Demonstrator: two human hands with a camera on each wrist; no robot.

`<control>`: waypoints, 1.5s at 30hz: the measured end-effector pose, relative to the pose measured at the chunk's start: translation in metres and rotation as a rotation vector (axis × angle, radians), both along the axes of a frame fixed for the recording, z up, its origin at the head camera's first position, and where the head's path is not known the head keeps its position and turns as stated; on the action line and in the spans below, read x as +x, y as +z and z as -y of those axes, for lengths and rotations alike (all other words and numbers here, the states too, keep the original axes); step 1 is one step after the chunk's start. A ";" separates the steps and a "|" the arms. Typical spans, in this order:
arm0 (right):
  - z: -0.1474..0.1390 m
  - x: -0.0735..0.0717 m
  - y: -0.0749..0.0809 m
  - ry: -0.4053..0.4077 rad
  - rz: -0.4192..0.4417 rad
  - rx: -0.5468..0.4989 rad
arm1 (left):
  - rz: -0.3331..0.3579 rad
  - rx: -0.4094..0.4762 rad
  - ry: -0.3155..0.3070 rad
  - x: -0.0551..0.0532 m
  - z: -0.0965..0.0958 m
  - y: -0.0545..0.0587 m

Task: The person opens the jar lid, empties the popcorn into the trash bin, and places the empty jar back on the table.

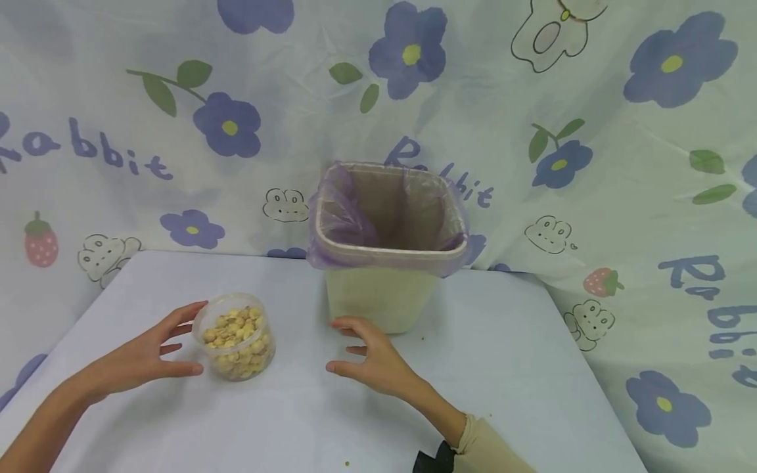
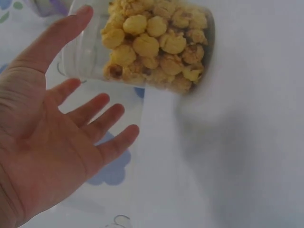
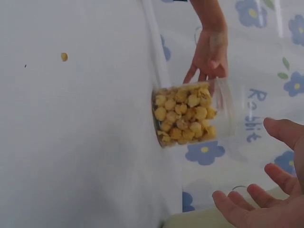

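A clear plastic jar (image 1: 267,338), lidless and partly filled with yellow popcorn (image 2: 146,45), stands upright on the white table. My left hand (image 1: 142,355) is at the jar's left side, thumb and fingers spread around it without gripping. In the left wrist view the palm faces the jar and the fingers are extended. My right hand (image 1: 375,361) hovers between the jar and the bin, fingers loosely spread and holding nothing. From the right wrist view, the jar (image 3: 185,114) is a short way beyond the right fingertips.
A cream waste bin (image 1: 378,299) lined with a purple bag (image 1: 349,220) stands at the back middle of the table (image 1: 503,368). One small popcorn piece (image 3: 64,56) lies on the tabletop. A flowered cloth (image 1: 284,131) hangs behind.
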State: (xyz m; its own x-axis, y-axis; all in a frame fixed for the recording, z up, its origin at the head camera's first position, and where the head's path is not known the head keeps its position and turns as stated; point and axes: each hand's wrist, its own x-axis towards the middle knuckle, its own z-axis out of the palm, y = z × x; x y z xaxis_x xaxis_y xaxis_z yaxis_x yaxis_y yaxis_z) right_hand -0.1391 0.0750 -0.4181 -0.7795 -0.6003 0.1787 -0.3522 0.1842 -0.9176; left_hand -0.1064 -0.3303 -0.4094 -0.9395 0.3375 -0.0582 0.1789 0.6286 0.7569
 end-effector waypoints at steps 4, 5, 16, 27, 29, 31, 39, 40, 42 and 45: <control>0.016 -0.003 -0.009 -0.005 0.053 0.004 | 0.045 0.016 0.005 -0.001 -0.001 -0.003; 0.019 -0.004 -0.011 -0.005 0.063 0.006 | 0.056 0.020 0.007 -0.002 -0.001 -0.003; 0.061 -0.013 -0.023 0.016 0.121 0.008 | 0.101 0.050 -0.005 -0.007 -0.007 -0.012; 0.097 -0.021 -0.035 0.036 0.190 0.005 | 0.111 0.127 0.000 -0.006 -0.012 -0.017; 0.101 -0.022 -0.035 0.036 0.195 0.000 | 0.112 0.168 -0.007 -0.005 -0.013 -0.018; 0.104 -0.023 -0.035 0.038 0.191 -0.001 | 0.112 0.206 -0.015 -0.005 -0.014 -0.018; 0.115 -0.025 -0.031 0.035 0.166 0.001 | 0.155 0.256 0.005 -0.008 -0.017 -0.015; 0.116 -0.024 -0.031 0.035 0.161 0.001 | 0.160 0.263 0.003 -0.008 -0.018 -0.015; 0.117 -0.024 -0.030 0.037 0.152 -0.003 | 0.177 0.279 0.011 -0.008 -0.019 -0.015; 0.119 -0.023 -0.030 0.030 0.143 -0.008 | 0.194 0.293 0.021 -0.008 -0.020 -0.014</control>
